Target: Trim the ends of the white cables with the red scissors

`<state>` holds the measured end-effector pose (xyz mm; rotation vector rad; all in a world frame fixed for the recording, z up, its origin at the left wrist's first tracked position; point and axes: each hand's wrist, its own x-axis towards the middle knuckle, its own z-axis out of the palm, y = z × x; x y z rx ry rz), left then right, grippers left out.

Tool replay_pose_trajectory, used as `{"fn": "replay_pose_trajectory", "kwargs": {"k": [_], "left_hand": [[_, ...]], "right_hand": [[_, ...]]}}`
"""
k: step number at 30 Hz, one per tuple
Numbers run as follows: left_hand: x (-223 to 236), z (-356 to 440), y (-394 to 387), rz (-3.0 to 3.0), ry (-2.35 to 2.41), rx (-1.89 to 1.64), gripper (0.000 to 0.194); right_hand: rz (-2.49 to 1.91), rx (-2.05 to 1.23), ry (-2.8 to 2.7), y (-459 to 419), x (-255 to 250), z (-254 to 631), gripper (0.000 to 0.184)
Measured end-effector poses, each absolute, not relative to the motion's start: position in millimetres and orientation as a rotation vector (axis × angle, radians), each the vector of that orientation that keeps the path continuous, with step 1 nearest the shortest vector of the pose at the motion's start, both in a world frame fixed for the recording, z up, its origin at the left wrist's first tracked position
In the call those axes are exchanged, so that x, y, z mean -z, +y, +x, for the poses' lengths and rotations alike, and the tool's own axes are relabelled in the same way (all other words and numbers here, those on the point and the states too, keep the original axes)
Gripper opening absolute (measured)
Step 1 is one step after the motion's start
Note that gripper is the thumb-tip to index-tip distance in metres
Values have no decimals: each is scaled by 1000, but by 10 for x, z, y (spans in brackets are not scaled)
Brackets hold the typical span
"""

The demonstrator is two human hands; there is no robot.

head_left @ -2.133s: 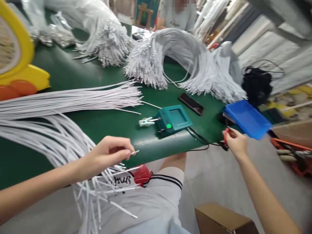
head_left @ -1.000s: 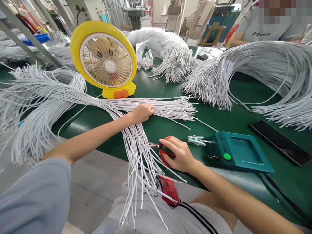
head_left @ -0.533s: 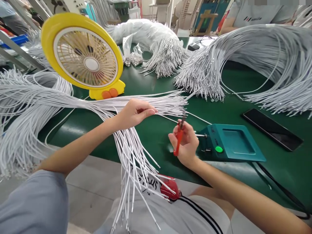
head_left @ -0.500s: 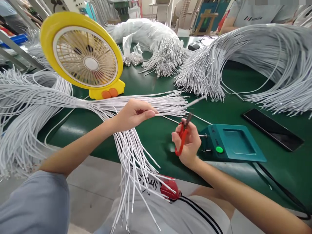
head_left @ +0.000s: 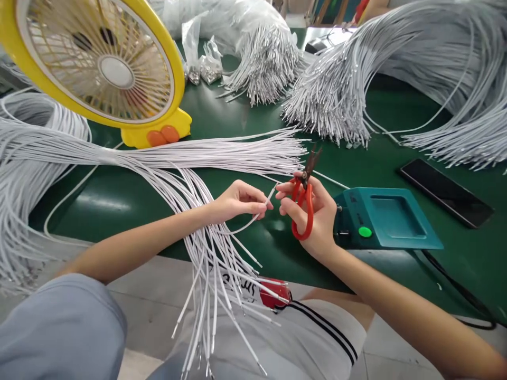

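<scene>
My left hand (head_left: 242, 203) pinches one white wire (head_left: 270, 196) close to its end, which points up and to the right. In my right hand (head_left: 317, 214) are red-handled scissors (head_left: 304, 203), their short dark blades pointing up, with fingers through the handles. The blades stand slightly apart from the wire end, and the two hands nearly meet. Behind my hands lies a bundle of white wires (head_left: 222, 154) across the table. Some of its wires (head_left: 214, 264) hang over the table edge under my left wrist, with stripped ends showing.
A yellow fan (head_left: 156, 132) stands at the left. Large wire coils (head_left: 317, 100) and small bags of metal parts (head_left: 211, 66) lie behind. At the right are a teal device (head_left: 396, 216) with a green button and a black phone (head_left: 446, 192). The table (head_left: 253, 237) is green.
My left hand has moved right and down, and its wire now bends up toward my right hand. The scissors have turned more upright. The view has shifted downward.
</scene>
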<state>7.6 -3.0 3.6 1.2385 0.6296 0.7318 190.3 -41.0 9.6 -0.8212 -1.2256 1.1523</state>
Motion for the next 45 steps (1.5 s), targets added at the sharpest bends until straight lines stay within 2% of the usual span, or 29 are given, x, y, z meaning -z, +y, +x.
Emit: {"fn": "replay_pose_trajectory", "kwargs": {"k": [7, 14, 20, 29, 45], "left_hand": [[-105, 58, -103, 1220, 604, -625, 28], [-87, 57, -135, 1178, 494, -591, 21], [-90, 47, -159, 1172, 542, -579, 29], [-95, 49, -167, 1153, 505, -512, 28], [-151, 88, -187, 1212, 619, -570, 28]], "right_hand": [[-862, -1153, -1252, -401, -116, 1887, 41], [-853, -1181, -1365, -438, -165, 1874, 40], [-815, -1188, -1327, -447, -138, 1858, 41], [-737, -1298, -1298, -450, -142, 1863, 42], [-786, -1268, -1322, -464, -140, 1864, 44]]}}
